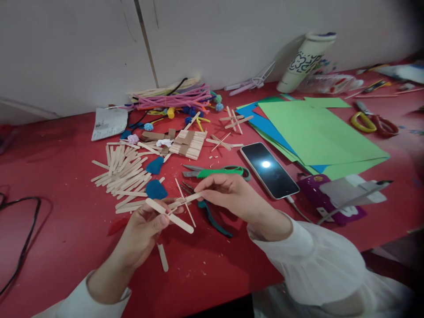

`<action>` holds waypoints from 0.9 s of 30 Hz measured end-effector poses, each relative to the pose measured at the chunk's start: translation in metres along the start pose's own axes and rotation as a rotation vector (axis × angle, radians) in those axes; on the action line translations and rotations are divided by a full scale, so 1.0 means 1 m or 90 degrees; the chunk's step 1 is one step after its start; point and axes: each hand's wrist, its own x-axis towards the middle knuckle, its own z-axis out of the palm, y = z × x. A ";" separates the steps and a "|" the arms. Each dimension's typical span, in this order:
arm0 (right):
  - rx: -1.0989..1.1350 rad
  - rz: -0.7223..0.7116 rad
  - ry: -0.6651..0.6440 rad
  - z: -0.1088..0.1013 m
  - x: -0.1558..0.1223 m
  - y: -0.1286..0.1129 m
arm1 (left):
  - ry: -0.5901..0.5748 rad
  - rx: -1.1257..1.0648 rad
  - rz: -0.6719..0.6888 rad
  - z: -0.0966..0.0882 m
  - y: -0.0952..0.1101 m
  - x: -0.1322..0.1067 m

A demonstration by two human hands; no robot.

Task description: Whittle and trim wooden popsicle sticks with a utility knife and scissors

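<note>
Between my two hands is a small assembly of crossed wooden craft sticks (180, 224), held above the red table. My left hand (145, 229) is closed on its near end, the thumb pressing by the widest stick. At the far end, my right hand (228, 194) pinches the tip of a lengthwise stick between thumb and fingers. A thin stick crosses the assembly near its middle. Below, pliers with dark teal handles (213, 221) lie partly hidden by my right hand. One loose craft stick (163, 257) rests under my left hand.
Loose craft sticks (122, 172) are heaped at left, near blue pieces (156, 189). Green-handled scissors (218, 172) and a phone (270, 170) lie beyond my right hand. Coloured paper (318, 128), a tumbler (306, 62), pipe cleaners (172, 99) and a black cable (31, 238) surround the work.
</note>
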 end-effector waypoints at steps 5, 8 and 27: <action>-0.019 -0.021 0.012 0.000 0.001 -0.002 | 0.031 0.021 0.011 -0.001 -0.001 0.000; -0.005 -0.042 0.032 -0.006 0.000 -0.006 | 0.062 0.018 0.021 -0.001 0.000 0.000; -0.239 -0.145 0.422 -0.075 0.028 0.003 | 0.146 0.021 -0.005 0.006 0.001 -0.003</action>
